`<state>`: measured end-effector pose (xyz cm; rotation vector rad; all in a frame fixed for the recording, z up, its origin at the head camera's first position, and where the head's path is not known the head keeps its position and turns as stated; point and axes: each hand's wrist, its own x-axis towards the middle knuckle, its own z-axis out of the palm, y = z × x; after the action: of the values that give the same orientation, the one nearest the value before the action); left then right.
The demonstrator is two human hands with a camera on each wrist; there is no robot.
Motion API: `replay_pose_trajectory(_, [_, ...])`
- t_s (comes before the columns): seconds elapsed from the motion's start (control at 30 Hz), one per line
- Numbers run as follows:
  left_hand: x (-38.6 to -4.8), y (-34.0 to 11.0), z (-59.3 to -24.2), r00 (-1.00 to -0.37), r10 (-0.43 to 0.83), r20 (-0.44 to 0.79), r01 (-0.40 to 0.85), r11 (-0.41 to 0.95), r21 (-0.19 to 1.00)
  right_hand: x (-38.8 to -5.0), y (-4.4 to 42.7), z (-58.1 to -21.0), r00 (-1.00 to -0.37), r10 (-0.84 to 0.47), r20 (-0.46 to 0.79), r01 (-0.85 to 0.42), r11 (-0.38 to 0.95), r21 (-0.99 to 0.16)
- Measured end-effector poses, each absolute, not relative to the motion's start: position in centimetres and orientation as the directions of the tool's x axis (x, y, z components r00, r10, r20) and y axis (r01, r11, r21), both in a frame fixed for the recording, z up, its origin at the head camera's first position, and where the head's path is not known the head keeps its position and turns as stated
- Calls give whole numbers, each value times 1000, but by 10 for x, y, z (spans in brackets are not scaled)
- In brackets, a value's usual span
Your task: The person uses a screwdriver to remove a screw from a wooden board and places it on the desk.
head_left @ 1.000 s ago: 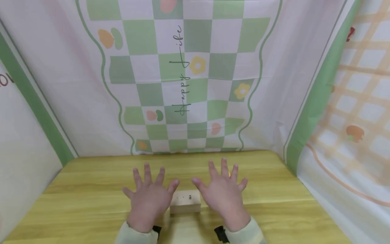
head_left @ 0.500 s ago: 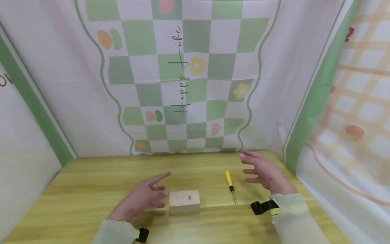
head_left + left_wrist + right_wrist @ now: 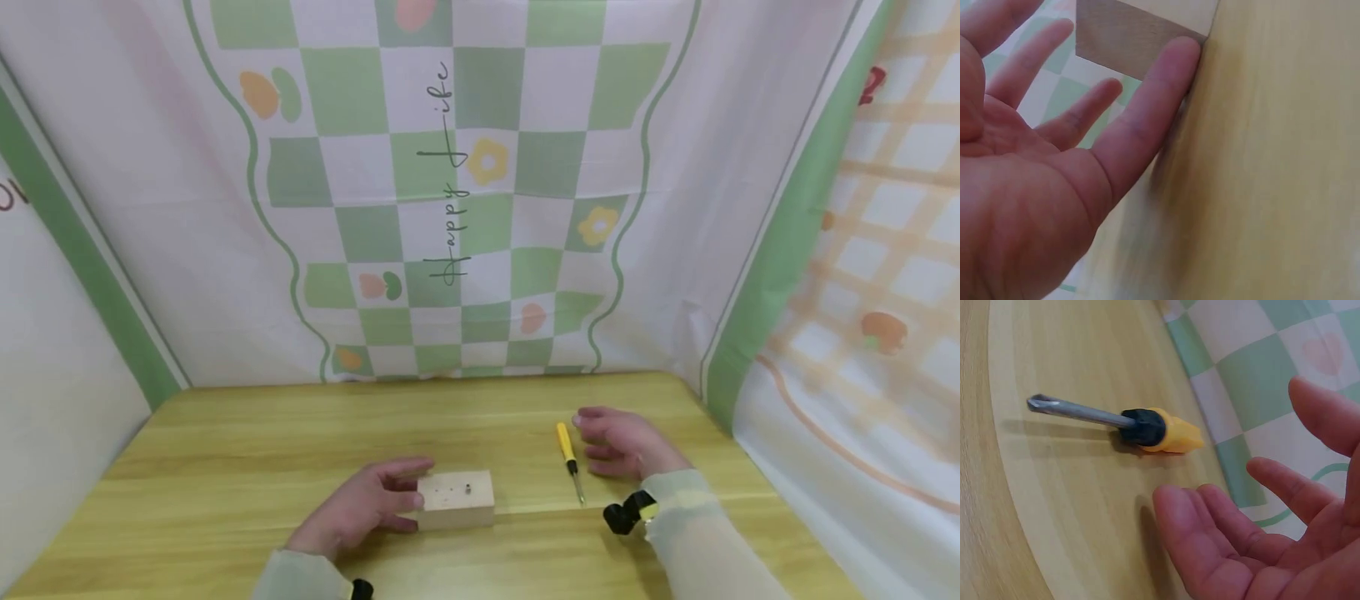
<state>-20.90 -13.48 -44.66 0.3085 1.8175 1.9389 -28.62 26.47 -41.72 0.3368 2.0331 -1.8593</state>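
A pale wooden block (image 3: 453, 500) lies on the table with small holes and a dark screw (image 3: 468, 489) in its top. My left hand (image 3: 367, 504) is at the block's left end, fingers spread. In the left wrist view one finger overlaps the block's corner (image 3: 1129, 37); whether it presses there I cannot tell. To the right lies a screwdriver (image 3: 567, 461) with a yellow handle, its metal tip toward me. Just right of its handle hovers my right hand (image 3: 618, 442), fingers loosely bent around nothing. The right wrist view shows a gap between those fingertips and the screwdriver (image 3: 1141, 429).
The wood-grain table (image 3: 225, 450) reaches back to a hanging cloth (image 3: 487, 225) with green and white checks. More cloth hangs at the left (image 3: 60, 333) and right (image 3: 862, 375) sides. Each wrist carries a black camera mount (image 3: 628, 512).
Both hands, first spread over the block, have parted. The left has come to the block's left end. The right swung out rightward, uncovering the screwdriver, then drew back in toward its handle.
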Motion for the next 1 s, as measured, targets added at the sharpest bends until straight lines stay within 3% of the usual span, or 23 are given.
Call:
replay_pose_trajectory(0.17, [-209, -132, -449, -868, 477, -136, -150, 10, 989, -287, 255, -421, -911, -37, -411, 399, 173, -900])
replay_pose_trajectory(0.4, [-208, -131, -449, -878, 458, -142, -127, 63, 990, -287, 239, -420, -932, -24, -362, 328, 369, -870])
replay_pose_trajectory(0.63, [-207, -131, -450, -874, 458, -160, -141, 76, 987, -287, 224, -423, -958, -22, -285, 211, 617, -758])
replay_pose_trajectory(0.73, [-207, -131, -451, -874, 457, -164, -147, 73, 986, -287, 221, -424, -964, -17, -266, 189, 662, -725])
replay_pose_trajectory(0.87, [-207, -131, -451, -875, 454, -166, -154, 63, 986, -288, 223, -428, -965, -11, -263, 197, 634, -748])
replay_pose_trajectory(1.0, [-208, -131, -451, -876, 453, -166, -158, 55, 986, -291, 233, -435, -957, 6, -291, 262, 454, -852])
